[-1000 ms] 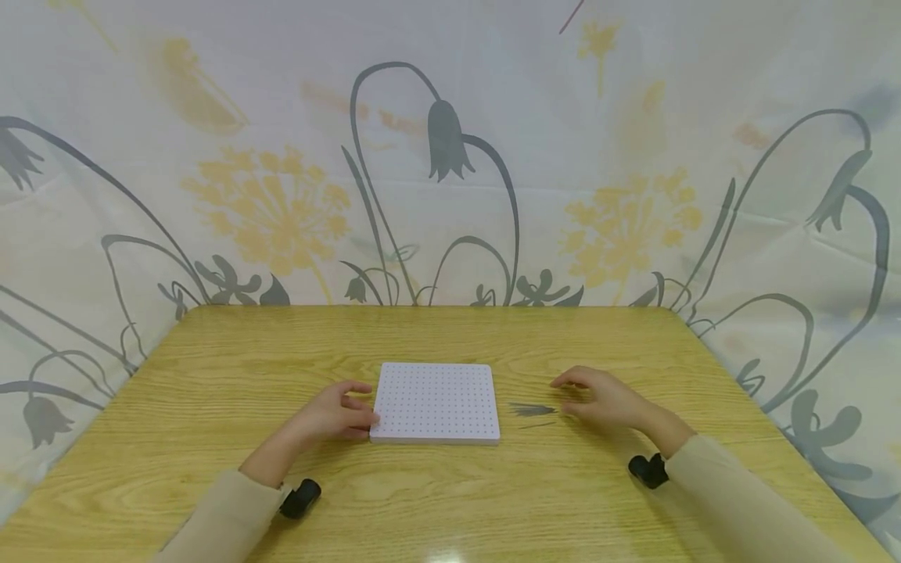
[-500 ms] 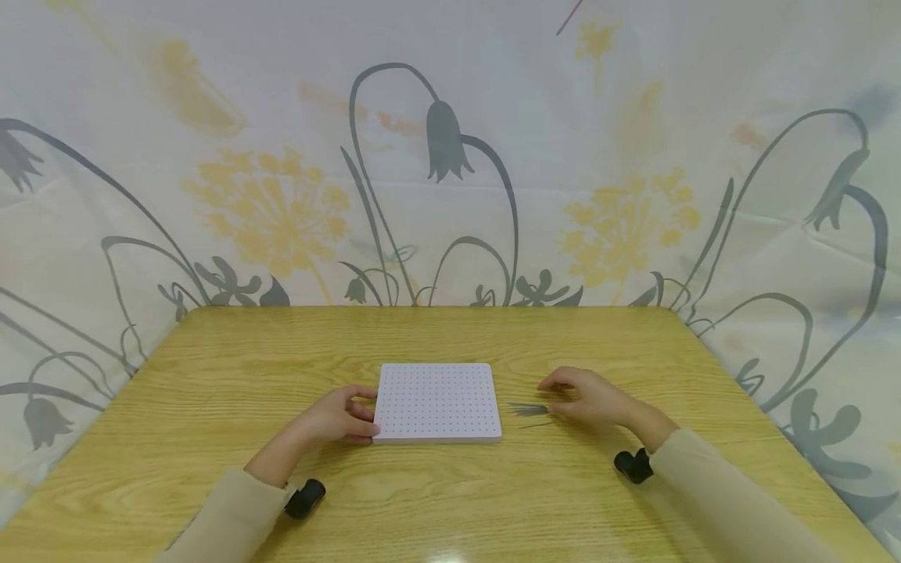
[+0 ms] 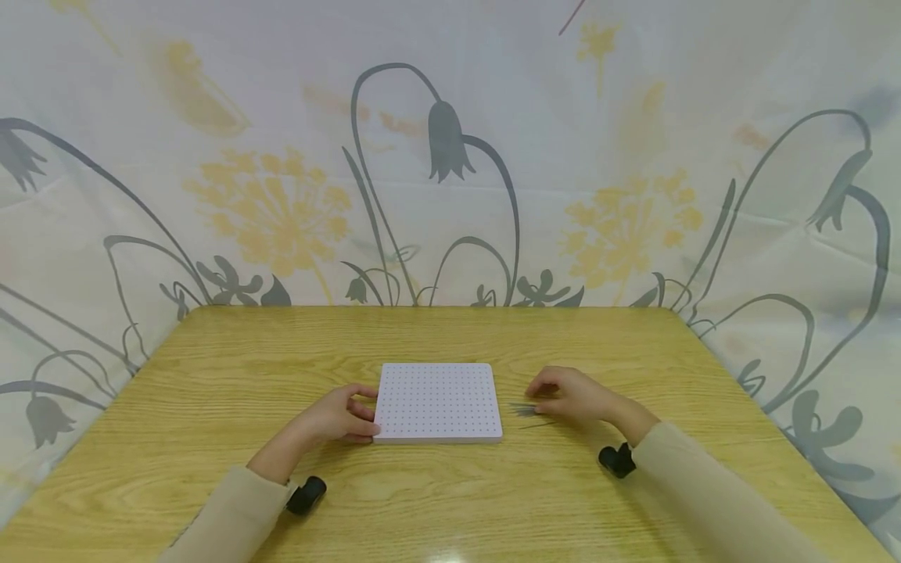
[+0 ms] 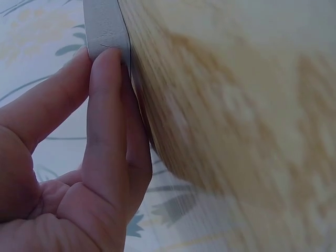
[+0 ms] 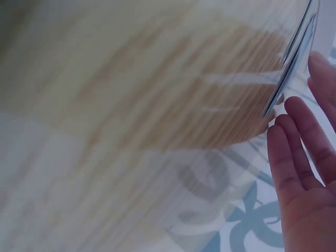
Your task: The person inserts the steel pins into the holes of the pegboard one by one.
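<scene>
Left hand (image 3: 338,416): fingers and thumb grip the left edge of the white board (image 3: 438,403) by its near corner.
White board: flat on the wooden table (image 3: 436,332), rows of small dots across its face.
Right hand (image 3: 576,396): thumb and fingers parted at the thin grey sticks (image 3: 522,410); contact, cannot tell.
Grey sticks: bunched just right of the board.
Loose stick (image 3: 535,425): 1, nearer the person.

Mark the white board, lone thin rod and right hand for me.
White board (image 3: 438,402), head view: top face
Lone thin rod (image 3: 536,425), head view: mid-length
Right hand (image 3: 573,394), head view: middle of the hand
</scene>
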Tool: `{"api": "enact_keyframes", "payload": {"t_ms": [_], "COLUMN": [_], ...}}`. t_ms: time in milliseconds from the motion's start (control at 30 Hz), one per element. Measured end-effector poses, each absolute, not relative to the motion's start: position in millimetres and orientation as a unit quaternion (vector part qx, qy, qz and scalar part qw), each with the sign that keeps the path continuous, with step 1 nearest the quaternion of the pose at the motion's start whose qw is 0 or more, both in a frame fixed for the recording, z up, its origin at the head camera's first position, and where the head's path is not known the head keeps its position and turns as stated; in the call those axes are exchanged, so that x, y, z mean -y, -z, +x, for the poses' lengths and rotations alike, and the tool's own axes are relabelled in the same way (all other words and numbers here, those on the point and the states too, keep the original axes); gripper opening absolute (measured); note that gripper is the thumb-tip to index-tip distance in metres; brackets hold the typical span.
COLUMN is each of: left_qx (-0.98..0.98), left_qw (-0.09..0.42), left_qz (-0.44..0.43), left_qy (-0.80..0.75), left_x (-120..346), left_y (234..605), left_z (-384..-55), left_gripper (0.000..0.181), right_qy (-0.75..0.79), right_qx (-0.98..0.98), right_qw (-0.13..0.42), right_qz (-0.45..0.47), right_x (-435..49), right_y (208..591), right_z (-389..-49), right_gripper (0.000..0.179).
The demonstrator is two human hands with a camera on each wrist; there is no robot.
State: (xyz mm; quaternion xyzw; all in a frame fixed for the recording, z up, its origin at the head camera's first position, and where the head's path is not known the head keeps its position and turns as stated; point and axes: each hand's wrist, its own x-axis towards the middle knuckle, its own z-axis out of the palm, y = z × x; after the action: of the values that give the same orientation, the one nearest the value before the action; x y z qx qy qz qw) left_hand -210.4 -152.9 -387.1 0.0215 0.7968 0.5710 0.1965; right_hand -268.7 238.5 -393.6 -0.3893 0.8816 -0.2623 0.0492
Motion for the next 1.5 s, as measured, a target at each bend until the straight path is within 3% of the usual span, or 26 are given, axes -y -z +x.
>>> {"api": "enact_keyframes", "payload": {"t_ms": [733, 1500], "left_qx": [-0.789, -0.784], "left_qw": [0.210, 0.212], "left_qz": [0.025, 0.037], "left_qy": [-0.577, -0.582], "left_x": [154, 156], "left_y": [385, 385], "left_z": [-211, -211], "left_gripper": [0.058, 0.058], "right_qy": [0.299, 0.284], "right_qx": [-0.881, -0.878], "right_qw": [0.149, 0.174], "right_qz": [-0.336, -0.343], "right_x": [-219, -217], "right_y": [389, 387], "right_z": [-276, -276], "right_gripper": [0.007, 0.007]}}
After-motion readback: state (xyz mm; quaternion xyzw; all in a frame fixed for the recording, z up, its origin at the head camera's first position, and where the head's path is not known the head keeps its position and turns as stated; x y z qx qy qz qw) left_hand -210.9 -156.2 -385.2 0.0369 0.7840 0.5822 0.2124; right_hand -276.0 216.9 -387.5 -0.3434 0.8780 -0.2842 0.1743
